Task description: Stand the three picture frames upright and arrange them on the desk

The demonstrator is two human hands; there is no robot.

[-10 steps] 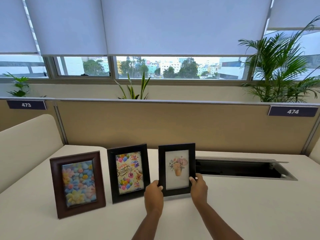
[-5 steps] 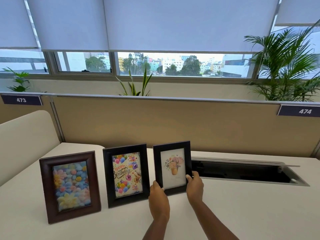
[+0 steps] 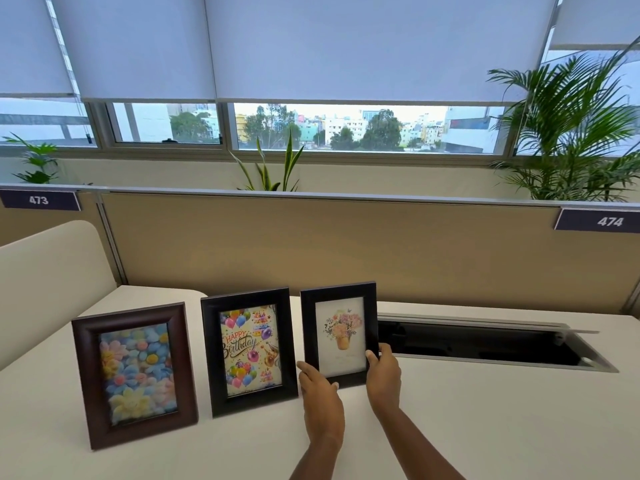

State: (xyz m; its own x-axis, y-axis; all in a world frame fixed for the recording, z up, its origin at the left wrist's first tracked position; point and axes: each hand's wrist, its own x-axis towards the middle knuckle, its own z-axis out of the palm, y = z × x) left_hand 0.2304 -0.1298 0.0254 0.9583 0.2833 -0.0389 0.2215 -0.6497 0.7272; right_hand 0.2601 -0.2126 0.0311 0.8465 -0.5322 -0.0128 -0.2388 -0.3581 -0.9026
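Note:
Three picture frames stand upright in a row on the white desk (image 3: 485,420). At the left is a brown frame (image 3: 133,374) with pastel flowers. In the middle stands a black frame (image 3: 248,351) with a Happy Birthday card. The right one is a smaller black frame (image 3: 341,332) showing a flower pot. My left hand (image 3: 320,393) grips its lower left corner and my right hand (image 3: 382,374) grips its lower right corner. Its bottom edge is hidden behind my hands.
An open cable trough (image 3: 485,344) with a raised lid cuts into the desk right of the frames. A tan partition (image 3: 346,247) runs along the back. A cream side divider (image 3: 45,271) rises at the left. Plants (image 3: 571,133) stand behind the partition.
Both hands have kept hold of the flower-pot frame, which sits slightly closer to the birthday frame. The camera view has shifted a little; the other two frames have stayed put.

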